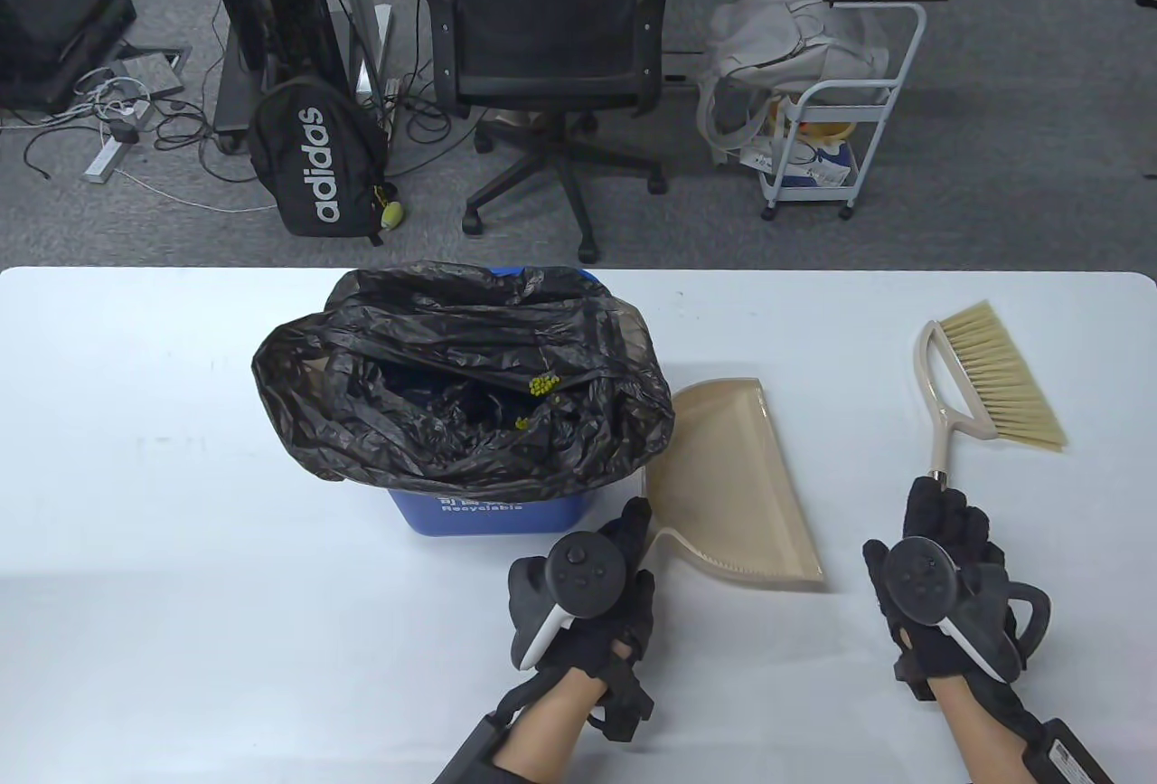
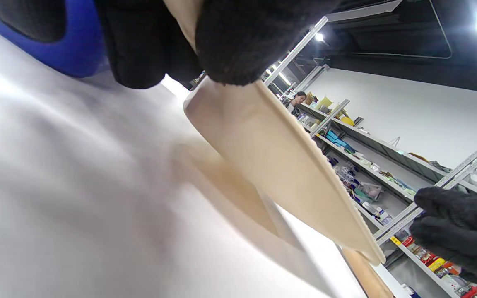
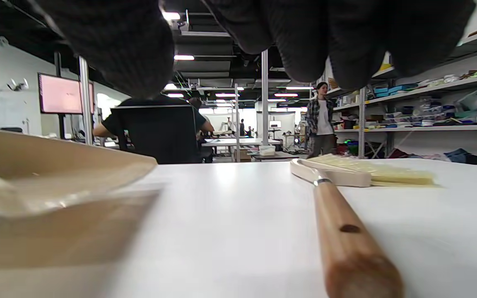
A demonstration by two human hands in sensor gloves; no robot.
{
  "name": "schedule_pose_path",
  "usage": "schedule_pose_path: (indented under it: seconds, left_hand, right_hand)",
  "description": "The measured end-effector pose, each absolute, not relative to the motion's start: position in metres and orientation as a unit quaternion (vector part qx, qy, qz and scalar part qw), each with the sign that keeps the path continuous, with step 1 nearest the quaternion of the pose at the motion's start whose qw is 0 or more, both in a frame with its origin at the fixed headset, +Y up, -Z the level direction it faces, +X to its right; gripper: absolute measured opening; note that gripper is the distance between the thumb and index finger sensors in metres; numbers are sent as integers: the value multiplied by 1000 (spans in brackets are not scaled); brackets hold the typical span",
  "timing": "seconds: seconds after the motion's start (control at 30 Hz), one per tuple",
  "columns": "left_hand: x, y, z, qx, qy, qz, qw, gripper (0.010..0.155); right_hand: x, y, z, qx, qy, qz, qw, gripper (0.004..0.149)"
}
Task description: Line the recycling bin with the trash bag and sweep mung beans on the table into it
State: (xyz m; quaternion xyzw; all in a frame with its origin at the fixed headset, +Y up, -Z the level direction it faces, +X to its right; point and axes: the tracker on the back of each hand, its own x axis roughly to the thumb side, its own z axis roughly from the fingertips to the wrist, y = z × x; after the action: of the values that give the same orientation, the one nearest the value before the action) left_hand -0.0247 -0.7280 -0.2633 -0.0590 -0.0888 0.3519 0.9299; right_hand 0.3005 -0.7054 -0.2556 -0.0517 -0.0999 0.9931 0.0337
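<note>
Holding the dustpan (image 1: 737,481) by its handle, the left hand (image 1: 587,603) has its fingers (image 2: 242,45) pinched on the beige plastic, and the pan tilts up off the table (image 1: 181,549) with its comb edge toward the person. Just ahead and to the left of those fingers stands the recycling bin (image 1: 488,517), already lined with the black trash bag (image 1: 452,377); a few mung beans (image 1: 542,384) lie in the bag's folds, and none show on the table.

The right hand (image 1: 940,585) sits over the end of the brush (image 1: 985,386) handle, whose long axis runs straight away from its fingers (image 3: 304,37) to the bristles on the far right. In the right wrist view those fingers hang curled above the wooden handle (whether they clamp it I cannot tell).

My judgement: the sweeping looks finished, and what remains is setting both tools down, the pan beside the bin and the brush where it lies.
</note>
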Motion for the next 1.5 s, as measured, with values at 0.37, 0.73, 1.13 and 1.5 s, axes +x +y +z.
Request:
schedule_pose_path:
  seconds: [0.37, 0.73, 1.13, 1.5]
  left_hand:
    - [12, -725, -285, -60, -67, 325, 941, 73]
    - [49, -728, -308, -61, -50, 301, 950, 73]
    - [69, -743, -322, -63, -46, 259, 963, 74]
    - [71, -746, -322, -60, -72, 236, 967, 77]
  right_hand:
    - [309, -694, -249, -40, -119, 989, 78, 86]
    - [309, -689, -245, -27, -128, 987, 99, 85]
    - [308, -690, -244, -18, -126, 986, 108, 85]
    - [303, -693, -245, -9, -119, 988, 102, 85]
